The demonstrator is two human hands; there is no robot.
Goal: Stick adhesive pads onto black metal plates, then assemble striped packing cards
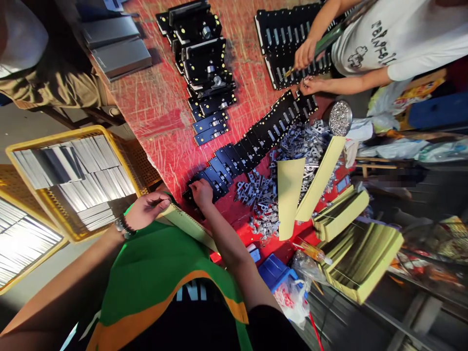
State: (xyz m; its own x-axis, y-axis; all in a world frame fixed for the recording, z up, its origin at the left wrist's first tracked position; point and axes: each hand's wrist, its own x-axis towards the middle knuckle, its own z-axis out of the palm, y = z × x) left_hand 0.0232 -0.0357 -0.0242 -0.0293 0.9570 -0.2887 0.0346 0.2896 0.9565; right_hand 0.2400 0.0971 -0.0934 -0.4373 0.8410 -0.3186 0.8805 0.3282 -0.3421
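by the tabletop's (146, 109) edge, the left hand (149, 210) is pinching a pale strip (189, 225), best held steady, while the right hand (202, 194) is touching black plates (219, 169), its grip unclear.

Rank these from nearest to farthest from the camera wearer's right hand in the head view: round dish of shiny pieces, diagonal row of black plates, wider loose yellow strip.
1. Diagonal row of black plates: near end at the right hand.
2. Wider loose yellow strip: to the right, over metal parts.
3. Round dish: farther right, higher in view.
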